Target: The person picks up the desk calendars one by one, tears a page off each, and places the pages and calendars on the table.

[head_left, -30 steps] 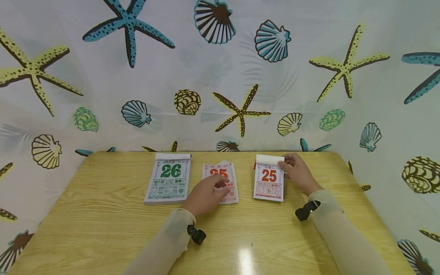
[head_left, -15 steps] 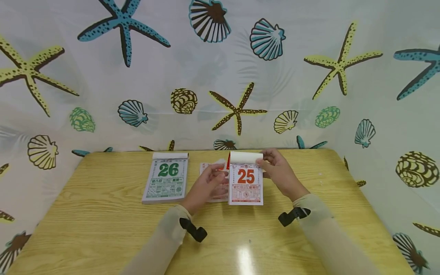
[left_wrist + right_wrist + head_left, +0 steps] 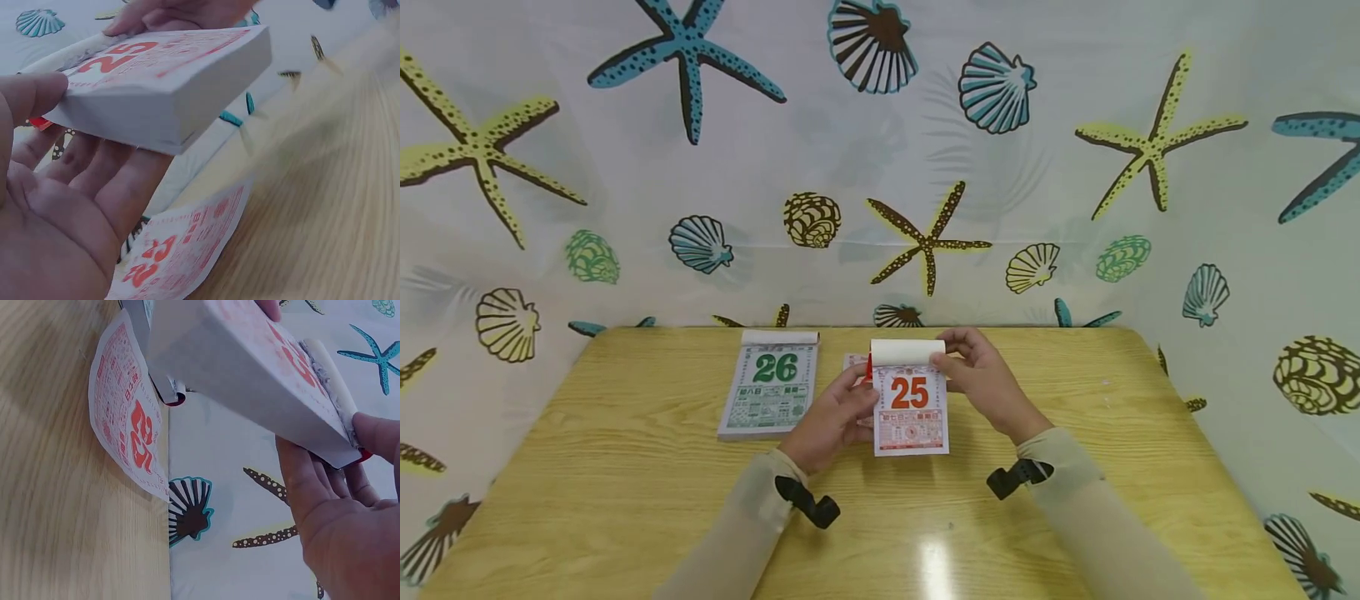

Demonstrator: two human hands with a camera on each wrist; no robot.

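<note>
Both hands hold a thick tear-off calendar (image 3: 912, 412) with a red 25 on its top sheet, raised off the table. My left hand (image 3: 832, 421) grips its left edge, thumb on top and fingers beneath, as the left wrist view shows. At the upper right corner, by the white rolled binding (image 3: 907, 352), my right hand (image 3: 988, 379) pinches it with the thumb above and fingers below. Loose torn sheets with a red 25 (image 3: 128, 403) lie on the table behind it, mostly hidden in the head view.
A larger tear-off calendar (image 3: 771, 387) with a green 26 lies to the left on the wooden table (image 3: 625, 500). A white cloth (image 3: 850, 283) printed with starfish and shells hangs behind the table and along its sides.
My right hand has lifted the red 25 calendar from the table's right and carried it left over the loose sheets. My left hand has taken hold of its left edge.
</note>
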